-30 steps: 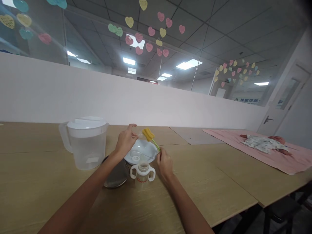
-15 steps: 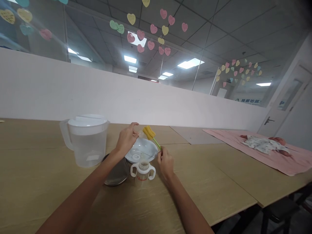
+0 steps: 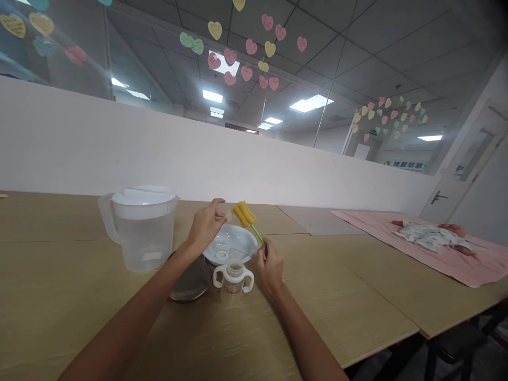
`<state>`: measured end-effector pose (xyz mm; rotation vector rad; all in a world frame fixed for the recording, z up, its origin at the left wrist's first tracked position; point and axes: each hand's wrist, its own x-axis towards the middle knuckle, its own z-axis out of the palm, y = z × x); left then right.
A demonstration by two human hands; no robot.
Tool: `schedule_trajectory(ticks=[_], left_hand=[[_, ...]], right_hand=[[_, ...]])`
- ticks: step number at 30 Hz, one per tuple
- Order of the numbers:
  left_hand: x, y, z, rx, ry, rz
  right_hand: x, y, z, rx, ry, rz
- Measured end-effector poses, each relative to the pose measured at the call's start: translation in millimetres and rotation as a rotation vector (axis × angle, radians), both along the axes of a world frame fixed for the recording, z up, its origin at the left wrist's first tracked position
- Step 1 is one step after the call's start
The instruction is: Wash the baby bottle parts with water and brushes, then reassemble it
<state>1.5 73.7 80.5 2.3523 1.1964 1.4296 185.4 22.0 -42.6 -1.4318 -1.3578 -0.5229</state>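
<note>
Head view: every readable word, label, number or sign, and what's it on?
"居坊", probably: part of the blue sign; rest unclear.
Bottle: red lettering, too blurred.
Pitcher: pale patch, nothing legible.
Heart-shaped notes: writing too small.
Door: mark at its window, unreadable.
Distant banner: too small.

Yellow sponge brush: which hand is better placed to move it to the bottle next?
Probably the right hand: it grips the green brush handle, near the open two-handled bottle. The left hand holds a small clear piece.

Hands, one pair: left hand [image 3: 205,226], right hand [image 3: 271,264]; both ungloved. Forearms, one pair: left forearm [image 3: 137,309], right forearm [image 3: 304,328]; slender, tapering to narrow wrists, bare.
</note>
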Motion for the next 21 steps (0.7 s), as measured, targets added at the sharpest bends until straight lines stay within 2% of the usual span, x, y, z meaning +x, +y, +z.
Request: schedule_trajectory(ticks=[6, 15, 21], left_hand=[[0.9, -4.3, 3.0, -0.021, -0.002, -0.013], [2.6, -6.8, 3.8, -0.024, 0.011, -0.035], [2.5, -8.1, 4.8, -0.047, 0.018, -0.011]], right_hand=[[-0.4, 0.2, 1.2, -0.025, -0.013, 0.053], [0.6, 1.2, 1.9, -0.067, -0.015, 0.001], [1.3, -2.1, 5.0, -0.035, 0.030, -0.024]])
